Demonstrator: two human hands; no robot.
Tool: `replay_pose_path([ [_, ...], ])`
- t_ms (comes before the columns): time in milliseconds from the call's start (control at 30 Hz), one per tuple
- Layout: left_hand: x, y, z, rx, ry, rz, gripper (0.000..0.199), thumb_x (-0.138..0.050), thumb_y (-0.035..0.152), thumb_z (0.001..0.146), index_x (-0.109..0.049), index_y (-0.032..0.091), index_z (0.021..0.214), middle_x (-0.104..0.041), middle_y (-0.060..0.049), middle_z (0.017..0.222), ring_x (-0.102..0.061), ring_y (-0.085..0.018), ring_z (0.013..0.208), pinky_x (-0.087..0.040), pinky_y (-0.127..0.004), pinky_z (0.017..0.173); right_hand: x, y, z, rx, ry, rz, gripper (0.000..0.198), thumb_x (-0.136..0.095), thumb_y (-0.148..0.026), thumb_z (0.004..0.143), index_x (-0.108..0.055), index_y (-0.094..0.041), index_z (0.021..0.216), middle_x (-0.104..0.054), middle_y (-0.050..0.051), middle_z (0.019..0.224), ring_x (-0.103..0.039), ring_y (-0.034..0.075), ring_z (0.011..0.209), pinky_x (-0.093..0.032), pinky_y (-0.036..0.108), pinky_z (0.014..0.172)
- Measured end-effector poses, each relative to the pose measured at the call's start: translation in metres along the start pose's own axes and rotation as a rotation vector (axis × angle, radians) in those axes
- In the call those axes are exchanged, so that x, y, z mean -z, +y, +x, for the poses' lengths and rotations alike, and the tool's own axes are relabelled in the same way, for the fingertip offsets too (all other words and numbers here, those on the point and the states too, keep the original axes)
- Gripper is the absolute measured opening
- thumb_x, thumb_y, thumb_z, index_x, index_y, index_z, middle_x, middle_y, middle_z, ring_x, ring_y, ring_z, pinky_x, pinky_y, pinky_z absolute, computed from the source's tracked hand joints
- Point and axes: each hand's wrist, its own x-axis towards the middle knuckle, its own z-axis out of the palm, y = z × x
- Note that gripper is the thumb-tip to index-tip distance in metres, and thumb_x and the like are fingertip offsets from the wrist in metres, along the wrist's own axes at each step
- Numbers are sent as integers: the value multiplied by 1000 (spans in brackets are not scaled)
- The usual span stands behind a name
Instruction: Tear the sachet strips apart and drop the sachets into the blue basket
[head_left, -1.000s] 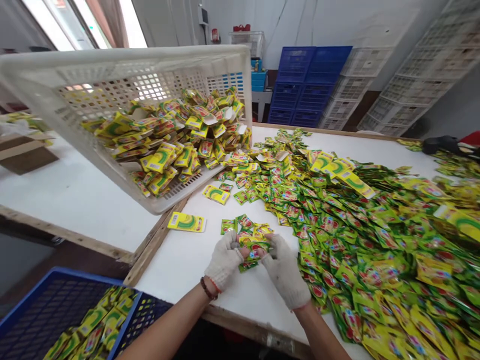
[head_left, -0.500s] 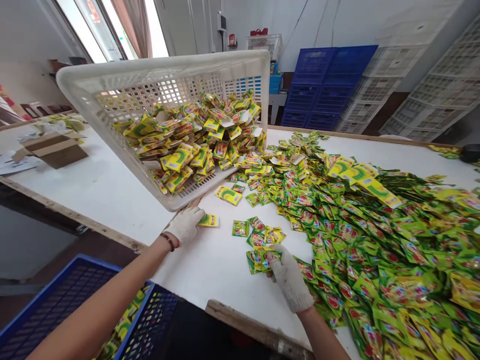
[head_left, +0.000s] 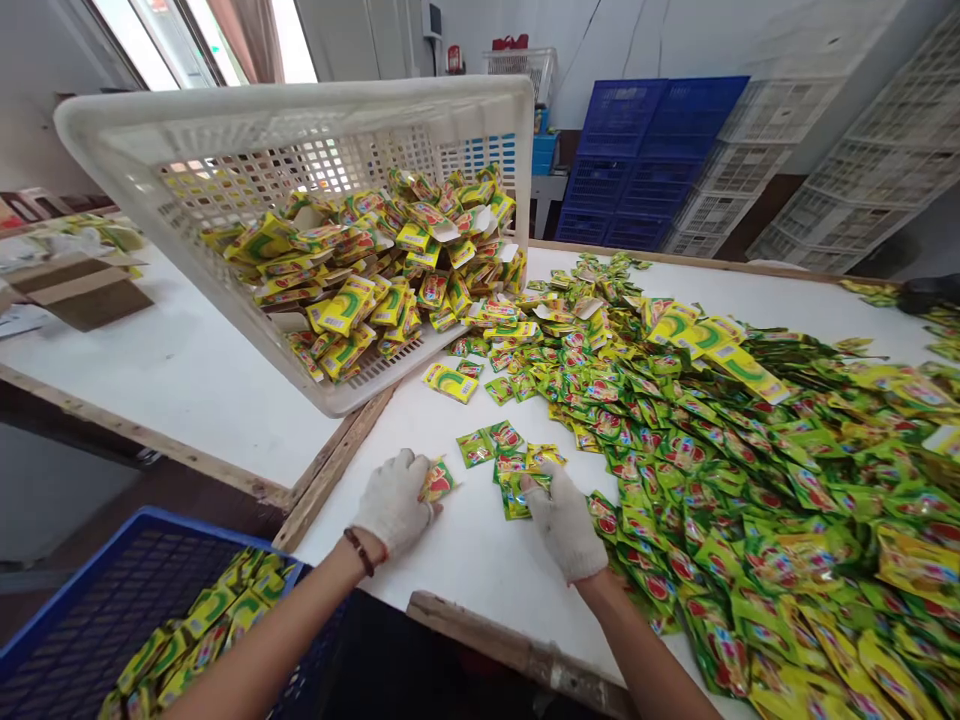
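Note:
My left hand (head_left: pixel 395 503), in a white knitted glove, is closed on a small packet (head_left: pixel 438 480) with a red fruit picture, just above the white table. Whether this is a box or a sachet I cannot tell. My gloved right hand (head_left: pixel 565 525) pinches a green sachet (head_left: pixel 515 497) between thumb and fingers; the hand hides part of it. Just beyond lie several loose sachets (head_left: pixel 504 436), green and yellow. A flat yellow box (head_left: pixel 450 382) rests farther back, near the tilted white basket (head_left: pixel 300 100), which holds many small yellow boxes (head_left: pixel 345 305).
A large heap of green sachets (head_left: pixel 697 470) covers the table's right side, with several yellow boxes (head_left: pixel 712 345) on top. Below the table edge at left stands a blue crate (head_left: pixel 67 620) of yellow boxes. A brown carton (head_left: pixel 90 295) sits far left. Stacked crates (head_left: pixel 622 150) stand behind.
My left hand has come nearer and to the right; the yellow box face it showed is replaced by a red fruit picture. My right hand has shifted slightly left and away from me.

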Motion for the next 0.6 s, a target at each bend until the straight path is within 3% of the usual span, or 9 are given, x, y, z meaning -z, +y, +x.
replay_pose_path([
  [100, -13, 14, -21, -40, 69, -139, 29, -57, 29, 69, -51, 19, 95, -53, -7, 98, -53, -23, 87, -42, -34, 75, -8, -8, -7, 48, 80, 137, 38, -40, -48, 81, -55, -14, 91, -59, 4, 71, -52, 14, 60, -40, 24, 57],
  [200, -20, 25, -33, -110, 125, -331, 28, -57, 32, 71, -45, 19, 92, -51, -6, 96, -52, -20, 86, -43, -31, 74, -12, -18, -13, 87, 143, 139, 35, -41, -47, 82, -55, -15, 87, -60, 5, 71, -52, 14, 60, -40, 24, 57],
  [400, -17, 35, -34, -311, 179, -414, 31, -57, 24, 69, -47, 18, 97, -50, -6, 94, -51, -20, 86, -45, -33, 75, -5, -12, -20, 268, 51, -192, 24, -45, -36, 84, -59, -16, 84, -61, 4, 65, -55, 15, 61, -37, 24, 57],
  [600, -20, 41, -29, -450, 191, -381, 34, -58, 22, 69, -48, 16, 101, -51, -8, 97, -51, -22, 89, -46, -36, 79, -6, -15, -28, 396, 165, -386, 24, -43, -30, 87, -61, -15, 83, -63, 8, 75, -58, 19, 74, -39, 27, 67],
])
